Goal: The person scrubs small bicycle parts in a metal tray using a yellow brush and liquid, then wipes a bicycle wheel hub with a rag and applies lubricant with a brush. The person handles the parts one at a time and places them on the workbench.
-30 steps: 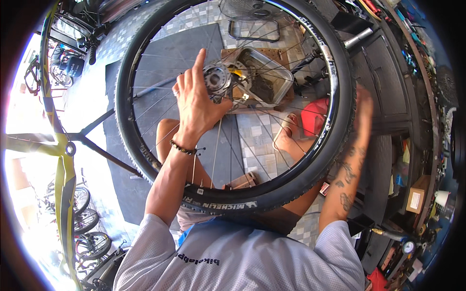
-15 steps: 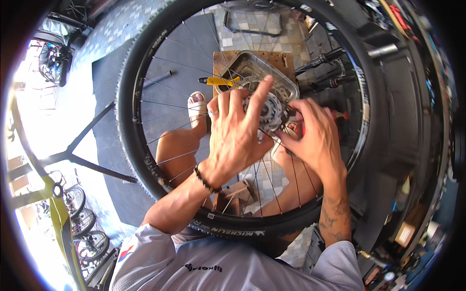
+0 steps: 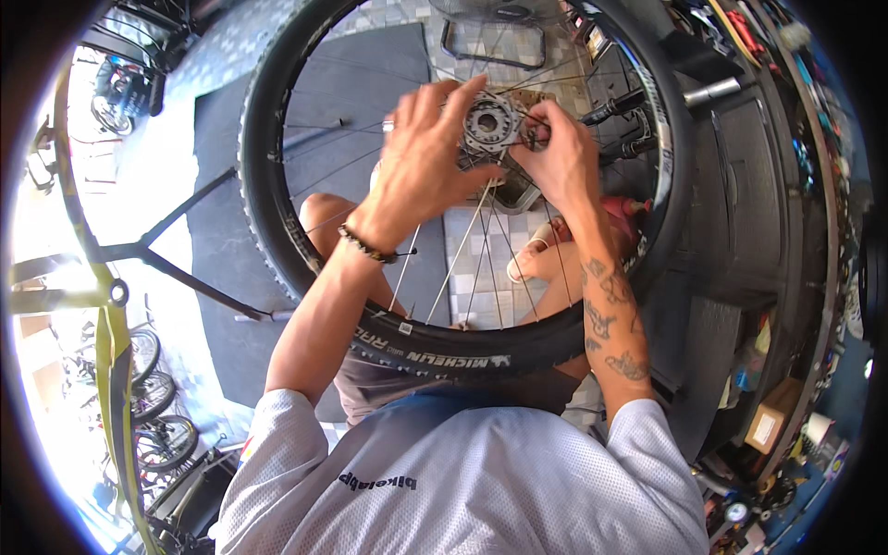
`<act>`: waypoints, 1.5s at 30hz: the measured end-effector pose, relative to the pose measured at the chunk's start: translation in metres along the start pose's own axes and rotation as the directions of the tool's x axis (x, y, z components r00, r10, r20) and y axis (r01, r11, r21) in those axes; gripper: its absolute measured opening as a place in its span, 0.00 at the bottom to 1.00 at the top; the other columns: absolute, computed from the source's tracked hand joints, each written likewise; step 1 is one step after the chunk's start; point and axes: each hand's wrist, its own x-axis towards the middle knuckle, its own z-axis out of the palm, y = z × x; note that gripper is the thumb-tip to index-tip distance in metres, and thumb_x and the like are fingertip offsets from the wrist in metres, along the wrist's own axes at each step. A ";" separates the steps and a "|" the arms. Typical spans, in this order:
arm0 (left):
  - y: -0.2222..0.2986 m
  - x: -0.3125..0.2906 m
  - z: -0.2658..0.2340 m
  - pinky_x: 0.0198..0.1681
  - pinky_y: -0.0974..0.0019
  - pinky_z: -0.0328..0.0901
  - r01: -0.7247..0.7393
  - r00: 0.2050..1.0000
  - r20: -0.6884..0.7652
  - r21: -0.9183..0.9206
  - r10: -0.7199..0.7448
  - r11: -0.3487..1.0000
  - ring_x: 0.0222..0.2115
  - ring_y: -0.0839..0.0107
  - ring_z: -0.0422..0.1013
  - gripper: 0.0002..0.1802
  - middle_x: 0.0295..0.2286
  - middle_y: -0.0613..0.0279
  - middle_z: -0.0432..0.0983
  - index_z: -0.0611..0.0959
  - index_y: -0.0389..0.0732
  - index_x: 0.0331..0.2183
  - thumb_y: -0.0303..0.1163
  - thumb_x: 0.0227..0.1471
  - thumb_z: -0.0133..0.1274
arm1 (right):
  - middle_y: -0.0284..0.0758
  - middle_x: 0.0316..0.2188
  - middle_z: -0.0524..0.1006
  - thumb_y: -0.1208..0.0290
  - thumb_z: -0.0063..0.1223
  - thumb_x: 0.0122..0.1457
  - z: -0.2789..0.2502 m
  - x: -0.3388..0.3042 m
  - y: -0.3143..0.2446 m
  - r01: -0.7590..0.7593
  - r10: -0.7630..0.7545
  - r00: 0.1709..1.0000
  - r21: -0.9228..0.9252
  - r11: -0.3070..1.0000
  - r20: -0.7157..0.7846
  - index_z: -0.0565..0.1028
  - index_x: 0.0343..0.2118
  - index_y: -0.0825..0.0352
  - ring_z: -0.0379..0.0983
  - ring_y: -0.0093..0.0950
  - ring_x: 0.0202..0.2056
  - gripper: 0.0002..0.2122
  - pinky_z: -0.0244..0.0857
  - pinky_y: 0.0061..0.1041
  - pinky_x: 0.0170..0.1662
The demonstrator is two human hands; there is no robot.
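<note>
A bicycle wheel with a thick black tire (image 3: pixel 444 359) lies across my knees, its spokes running in to a silver hub (image 3: pixel 490 122) below my hands. The hub's toothed, round end faces up, with a dark hole at its centre. My left hand (image 3: pixel 416 153) is at the hub's left side, its fingers extended and thumb apart, and nothing shows in it. At the hub's right edge my right hand (image 3: pixel 561 153) closes in a pinch. What lies between those fingertips is too small and dark to make out. Under the hub, a plastic tub (image 3: pixel 514 197) is partly hidden by the wheel.
A yellow-green bicycle frame (image 3: pixel 113 370) stands at the left, with several bicycles behind it. A dark mat (image 3: pixel 217 222) covers the floor there. Along the right runs a dark cabinet (image 3: pixel 754 199), with a cardboard box (image 3: pixel 775 416) nearby. A black metal stand (image 3: pixel 493 46) sits at the far side.
Both hands and the hub appear farther up the view, and the wheel's near edge has shifted up too. The yellow-handled tool beside the hub is no longer visible.
</note>
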 end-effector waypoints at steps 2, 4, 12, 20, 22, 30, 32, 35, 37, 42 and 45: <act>-0.013 -0.005 -0.028 0.58 0.50 0.71 -0.005 0.993 -0.113 0.168 0.025 0.986 0.53 0.46 0.73 0.32 0.51 0.51 0.78 0.83 0.41 0.59 0.32 0.51 0.71 | 0.37 0.35 0.86 0.70 0.75 0.48 0.007 0.002 0.007 0.087 -0.086 0.996 0.036 0.996 -0.023 0.79 0.41 0.66 0.84 0.39 0.36 0.18 0.76 0.39 0.42; -0.022 -0.019 -0.048 0.52 0.56 0.75 0.178 0.982 -0.043 -0.124 -0.184 0.976 0.46 0.52 0.82 0.15 0.46 0.48 0.85 0.88 0.36 0.47 0.27 0.57 0.62 | 0.37 0.37 0.87 0.67 0.74 0.49 0.010 0.006 0.013 0.028 -0.028 1.000 0.036 0.999 0.010 0.80 0.42 0.65 0.85 0.39 0.38 0.19 0.77 0.38 0.44; -0.133 -0.070 -0.011 0.65 0.52 0.66 0.512 0.789 0.484 -0.178 -0.378 0.840 0.62 0.40 0.72 0.24 0.59 0.30 0.74 0.84 0.39 0.60 0.39 0.68 0.54 | 0.33 0.33 0.84 0.66 0.71 0.50 0.018 0.021 0.024 0.047 -0.047 0.999 -0.035 0.998 -0.002 0.78 0.42 0.63 0.80 0.33 0.33 0.17 0.74 0.36 0.40; -0.225 -0.047 0.132 0.80 0.40 0.32 0.429 0.757 0.478 0.149 -0.445 0.891 0.76 0.23 0.27 0.69 0.74 0.19 0.30 0.44 0.33 0.77 0.65 0.59 0.62 | 0.34 0.33 0.85 0.66 0.72 0.49 0.023 0.014 0.042 0.014 -0.013 1.000 -0.121 0.993 0.013 0.79 0.43 0.63 0.83 0.38 0.34 0.18 0.75 0.40 0.42; -0.220 -0.043 0.133 0.80 0.41 0.35 0.324 0.799 0.464 0.205 -0.383 0.924 0.77 0.26 0.29 0.72 0.74 0.19 0.31 0.37 0.34 0.78 0.59 0.57 0.65 | 0.33 0.33 0.85 0.66 0.72 0.49 0.023 0.014 0.041 0.035 -0.036 0.999 -0.114 0.993 -0.006 0.79 0.43 0.63 0.82 0.37 0.34 0.18 0.75 0.39 0.41; -0.187 -0.019 0.097 0.67 0.37 0.63 0.229 0.715 0.575 0.344 -0.397 0.911 0.67 0.40 0.63 0.39 0.66 0.38 0.64 0.61 0.46 0.73 0.31 0.65 0.53 | 0.34 0.35 0.86 0.65 0.71 0.50 0.019 0.017 0.035 -0.036 0.044 0.998 -0.145 0.989 0.049 0.80 0.43 0.63 0.84 0.39 0.36 0.18 0.76 0.41 0.43; -0.187 -0.022 0.098 0.63 0.40 0.68 0.268 0.707 0.565 0.343 -0.426 0.900 0.62 0.43 0.70 0.31 0.60 0.40 0.71 0.67 0.45 0.68 0.32 0.67 0.52 | 0.35 0.36 0.87 0.65 0.71 0.50 0.020 0.016 0.035 -0.031 0.037 0.998 -0.127 0.991 0.046 0.80 0.43 0.63 0.84 0.39 0.37 0.18 0.76 0.41 0.43; -0.191 -0.027 0.098 0.56 0.46 0.73 0.337 0.714 0.591 0.180 -0.375 0.924 0.54 0.50 0.78 0.21 0.50 0.43 0.79 0.75 0.41 0.59 0.37 0.69 0.52 | 0.36 0.38 0.88 0.65 0.71 0.51 0.021 0.016 0.037 0.008 -0.005 1.000 -0.111 0.994 0.026 0.79 0.44 0.64 0.85 0.40 0.38 0.18 0.77 0.41 0.44; -0.191 -0.029 0.091 0.48 0.52 0.77 0.309 0.720 0.638 0.058 -0.273 0.949 0.46 0.57 0.82 0.18 0.41 0.47 0.84 0.79 0.39 0.54 0.40 0.71 0.52 | 0.37 0.39 0.88 0.65 0.72 0.51 0.021 0.016 0.038 0.029 -0.027 1.000 -0.114 0.993 0.014 0.79 0.44 0.65 0.86 0.41 0.39 0.18 0.77 0.41 0.45; -0.178 -0.013 0.062 0.33 0.68 0.78 0.739 0.307 0.899 -0.018 -0.313 0.673 0.33 0.69 0.85 0.19 0.35 0.54 0.88 0.82 0.36 0.49 0.42 0.75 0.47 | 0.33 0.37 0.86 0.66 0.71 0.50 0.023 0.015 0.040 0.043 -0.044 0.999 -0.126 0.991 -0.006 0.79 0.45 0.64 0.82 0.35 0.37 0.19 0.76 0.38 0.43; -0.165 -0.012 0.046 0.33 0.69 0.79 0.869 0.202 0.921 -0.012 -0.333 0.494 0.33 0.69 0.85 0.20 0.37 0.54 0.89 0.81 0.34 0.50 0.42 0.75 0.45 | 0.33 0.37 0.86 0.65 0.71 0.50 0.023 0.015 0.041 0.071 -0.073 0.997 -0.114 0.991 -0.017 0.79 0.45 0.63 0.82 0.35 0.37 0.19 0.76 0.38 0.42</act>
